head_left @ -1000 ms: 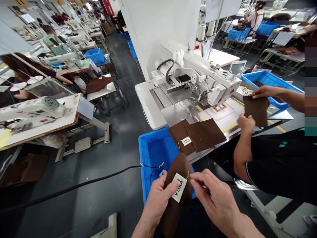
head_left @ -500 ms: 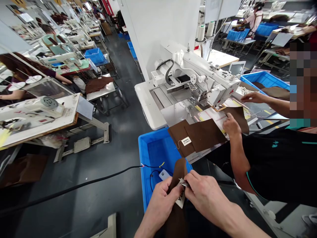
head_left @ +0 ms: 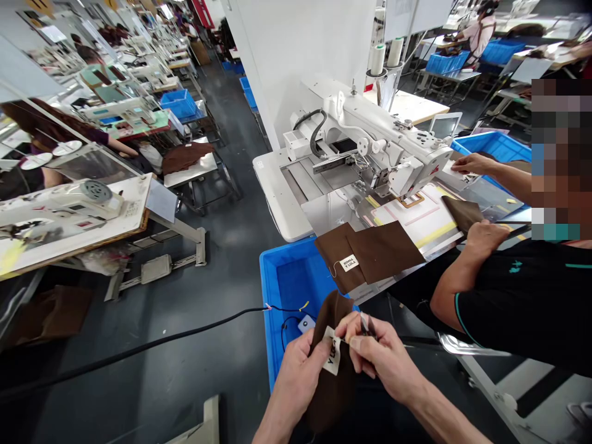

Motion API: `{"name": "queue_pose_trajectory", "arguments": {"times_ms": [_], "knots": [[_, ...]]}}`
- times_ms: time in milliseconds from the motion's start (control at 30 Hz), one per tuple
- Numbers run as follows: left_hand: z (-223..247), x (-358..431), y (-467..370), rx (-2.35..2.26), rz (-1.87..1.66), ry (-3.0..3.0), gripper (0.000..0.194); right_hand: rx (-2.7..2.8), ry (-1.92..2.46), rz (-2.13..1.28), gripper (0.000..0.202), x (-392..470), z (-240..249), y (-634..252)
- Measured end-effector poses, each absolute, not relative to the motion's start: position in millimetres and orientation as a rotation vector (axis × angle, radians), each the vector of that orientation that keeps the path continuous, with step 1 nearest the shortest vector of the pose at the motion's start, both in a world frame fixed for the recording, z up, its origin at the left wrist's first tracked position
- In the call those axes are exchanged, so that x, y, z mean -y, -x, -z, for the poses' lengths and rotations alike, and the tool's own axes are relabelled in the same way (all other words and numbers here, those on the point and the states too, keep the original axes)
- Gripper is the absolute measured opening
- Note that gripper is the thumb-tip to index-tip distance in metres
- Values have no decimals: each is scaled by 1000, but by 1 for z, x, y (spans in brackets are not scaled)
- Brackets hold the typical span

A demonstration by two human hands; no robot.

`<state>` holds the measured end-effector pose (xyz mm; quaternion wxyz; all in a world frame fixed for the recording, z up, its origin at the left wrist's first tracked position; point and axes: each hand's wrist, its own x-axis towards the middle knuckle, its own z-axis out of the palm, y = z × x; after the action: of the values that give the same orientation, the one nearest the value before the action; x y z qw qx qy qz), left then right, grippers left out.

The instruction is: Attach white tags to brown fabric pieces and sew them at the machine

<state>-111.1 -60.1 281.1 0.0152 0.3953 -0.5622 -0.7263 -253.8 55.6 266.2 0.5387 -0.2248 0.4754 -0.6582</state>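
Observation:
A brown fabric piece (head_left: 329, 394) with a white printed label (head_left: 332, 351) hangs from my left hand (head_left: 296, 376), whose thumb presses on it beside the label. My right hand (head_left: 382, 354) is closed around small dark-tipped snips (head_left: 369, 327), its thumb and forefinger pinched at the label's right edge; any thread between them is too small to make out. Beyond my hands, two more brown pieces (head_left: 388, 250) lie overlapping at the machine's front edge, one with a white label (head_left: 349, 263).
A blue bin (head_left: 271, 296) holding a small white device stands under the pieces, with a black cable (head_left: 185, 336) running to it. The white sewing machine (head_left: 393, 129) is ahead. At right, a co-worker (head_left: 522, 296) handles another brown piece (head_left: 462, 216).
My right hand has turned, so the snips point up and its fingertips pinch by the label. The label shows more fully. The co-worker's near hand has drawn a brown piece rightward off the white template.

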Motion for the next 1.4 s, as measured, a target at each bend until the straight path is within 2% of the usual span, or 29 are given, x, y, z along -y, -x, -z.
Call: {"name": "queue_pose_trajectory", "arguments": {"times_ms": [133,233,367,467,667,900,1133,1300,1400], "knots": [[-269,73,99,1687,2130,-1356,45,-1157,498,1581,20,-68,-272,258],[-262,87,87,1555,2053,-1490,45,-1404,551,1557,24,-81,-282,275],[-267,84,90,1484,2165,-1413,51,-1722,856,1389,39,-77,-288,279],[-273,72,101,1508,2201,-1328,51,-1772,1052,1338,35,-62,-286,264],[-287,59,107,1870,1999,-1172,43,-1913,1110,1219,30,-47,-279,246],[-291,53,107,2202,1790,-1123,39,-1850,944,1059,33,-48,-283,258],[-284,52,109,2384,1661,-1168,42,-1703,904,1081,36,-46,-270,262],[-276,52,111,2452,1568,-1191,39,-1849,1078,1029,36,-47,-267,262],[-272,52,110,2457,1544,-1226,39,-1657,882,1204,30,-47,-270,263]]}}
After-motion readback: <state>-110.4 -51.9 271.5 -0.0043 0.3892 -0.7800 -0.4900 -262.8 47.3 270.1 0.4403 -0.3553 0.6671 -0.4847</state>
